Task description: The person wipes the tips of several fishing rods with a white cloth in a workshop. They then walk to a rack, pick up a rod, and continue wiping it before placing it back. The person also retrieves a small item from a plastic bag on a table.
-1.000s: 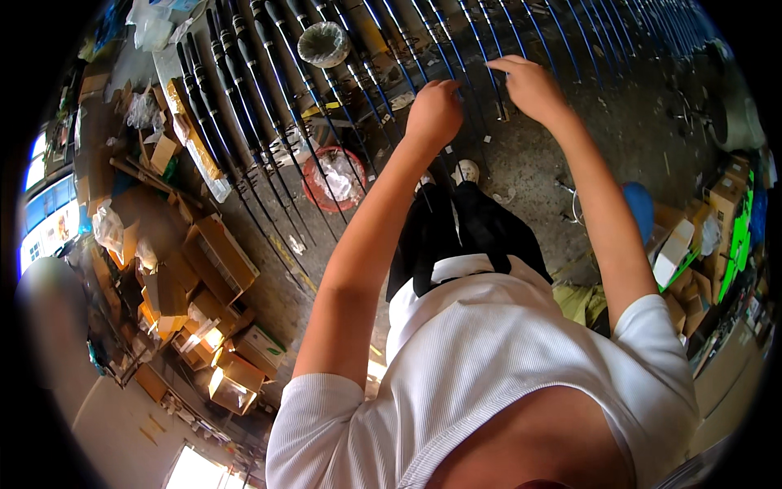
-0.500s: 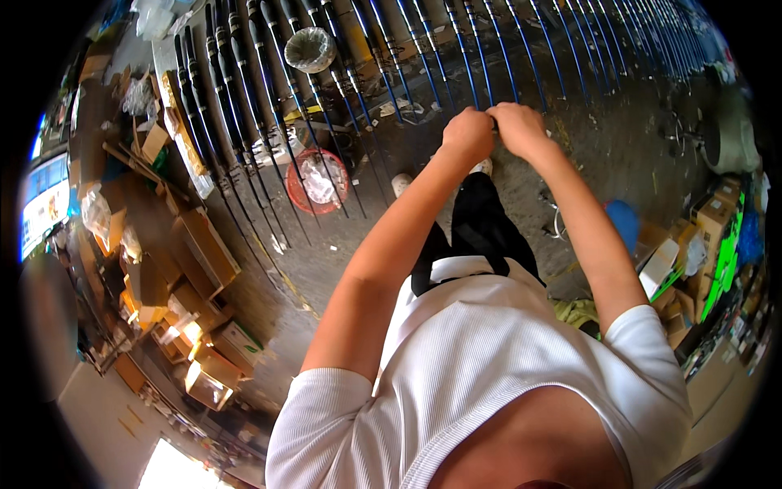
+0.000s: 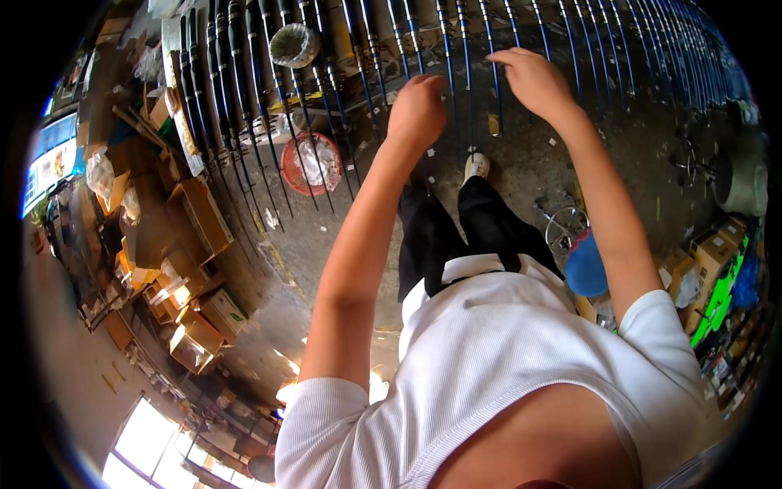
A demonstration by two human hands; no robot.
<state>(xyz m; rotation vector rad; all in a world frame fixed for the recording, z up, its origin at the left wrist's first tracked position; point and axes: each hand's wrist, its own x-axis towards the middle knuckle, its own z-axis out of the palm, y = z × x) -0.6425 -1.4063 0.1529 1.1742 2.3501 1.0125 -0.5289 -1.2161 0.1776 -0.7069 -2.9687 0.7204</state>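
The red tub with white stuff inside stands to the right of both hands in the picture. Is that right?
No, the side is wrong: the head view shows the red tub with white stuff inside to the left of the left hand and right hand.

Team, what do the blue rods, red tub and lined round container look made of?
Blue rods: glossy, bright highlights; coated composite or metal, can't tell.
Red tub: probably plastic, uniformly coloured.
Round container: translucent, wrinkled lining suggests plastic film; body material unclear.
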